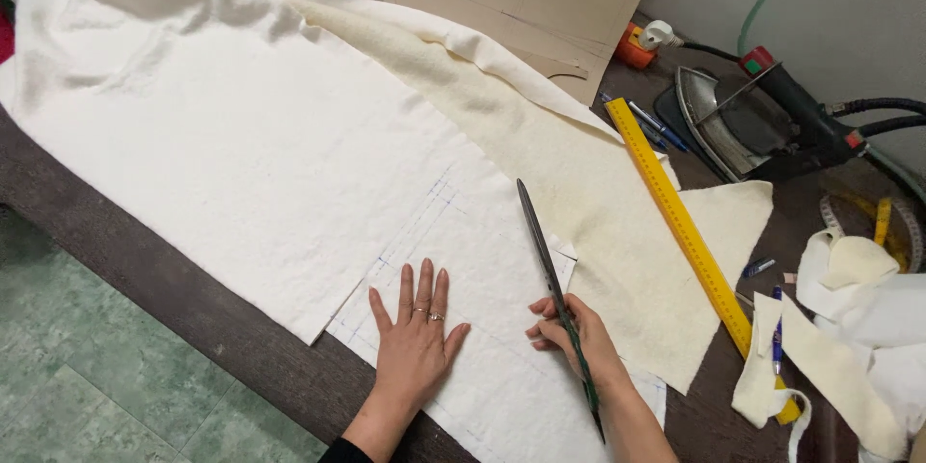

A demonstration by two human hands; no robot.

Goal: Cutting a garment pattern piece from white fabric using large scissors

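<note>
Scissor (552, 270) handles hidden inside right hand (577, 333).

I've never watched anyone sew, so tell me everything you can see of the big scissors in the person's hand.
The scissors are long, dark and slim, apparently metal, their blades closed or nearly so and tapering to a point aimed away from the person. The right hand grips the handles, which are mostly hidden; a dark end pokes out by the wrist. The blades lie along the cut edge of the white fabric, which the left hand presses flat beside them.
</note>
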